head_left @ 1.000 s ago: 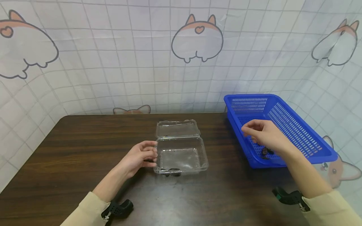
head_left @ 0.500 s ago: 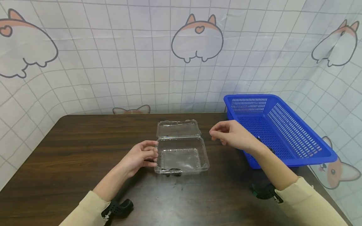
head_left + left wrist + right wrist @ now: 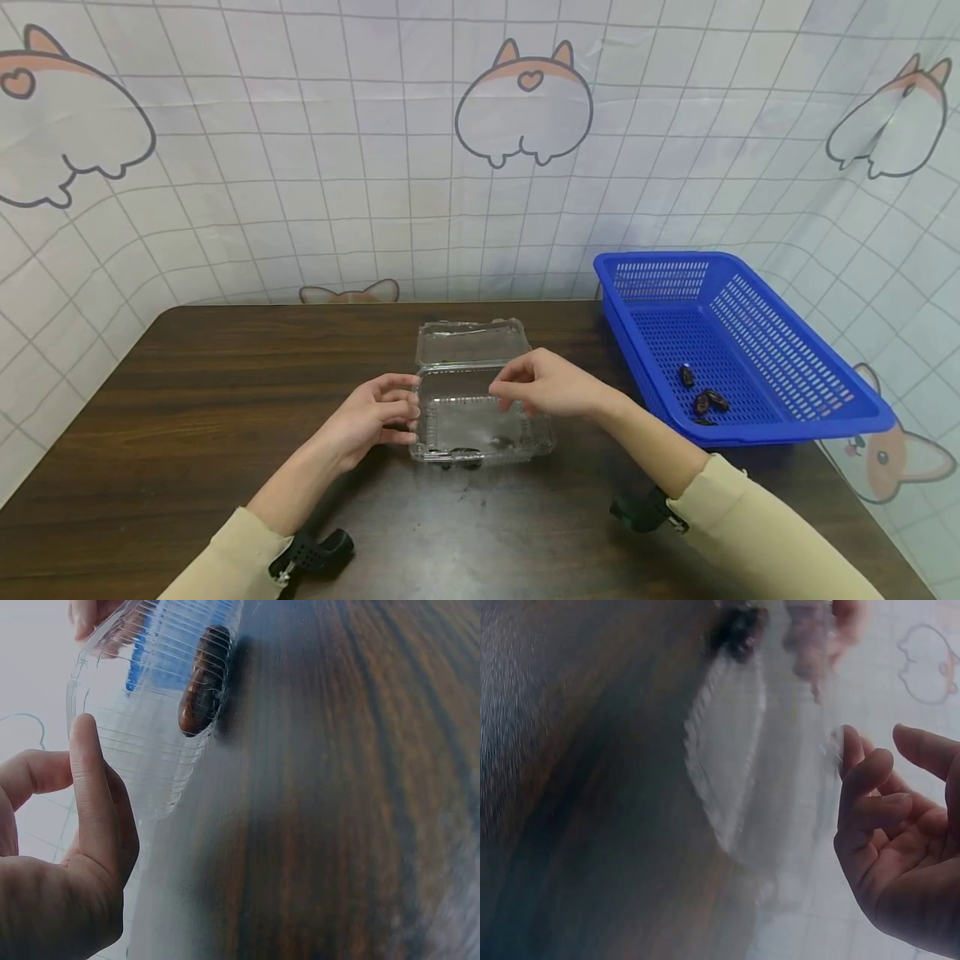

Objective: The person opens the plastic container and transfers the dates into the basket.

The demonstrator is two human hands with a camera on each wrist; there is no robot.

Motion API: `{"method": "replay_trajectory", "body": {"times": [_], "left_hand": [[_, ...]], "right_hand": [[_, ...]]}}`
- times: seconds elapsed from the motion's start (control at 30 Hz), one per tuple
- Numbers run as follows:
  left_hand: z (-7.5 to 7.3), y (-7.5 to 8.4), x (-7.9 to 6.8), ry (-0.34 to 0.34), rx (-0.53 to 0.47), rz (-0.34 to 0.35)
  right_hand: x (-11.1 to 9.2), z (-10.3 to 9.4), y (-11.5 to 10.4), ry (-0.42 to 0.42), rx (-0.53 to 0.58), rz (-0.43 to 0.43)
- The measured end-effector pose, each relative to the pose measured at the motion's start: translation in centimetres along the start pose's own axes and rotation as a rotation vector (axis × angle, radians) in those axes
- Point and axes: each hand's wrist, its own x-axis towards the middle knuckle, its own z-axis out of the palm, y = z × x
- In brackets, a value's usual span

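Observation:
A clear plastic clamshell box lies on the table with its lid folded back. Fingers of my left hand touch the box's left side. In the left wrist view, a glossy brown date shows through the ribbed plastic. Dark shapes, likely dates, line the box's near edge in the head view, and a blurred dark spot lies under my right hand. That hand hovers over the box's right part, fingers loosely bent. Its thumb stands apart from the fingers in the right wrist view, with nothing visible between.
To the right stands a blue perforated basket with several dates near its front left corner. A patterned curtain hangs behind the dark wooden table. Each wrist wears a black strap device.
My right hand has moved left from above the basket to above the box, uncovering the dates in the basket. The left hand has stayed at the box's side.

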Motion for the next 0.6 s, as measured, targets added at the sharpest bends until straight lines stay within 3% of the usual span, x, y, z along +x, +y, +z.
{"method": "replay_trajectory", "body": {"times": [0.6], "left_hand": [[0.1, -0.2, 0.2, 0.008, -0.004, -0.004]], "right_hand": [[3.1, 3.6, 0.3, -0.211, -0.102, 0.005]]}}
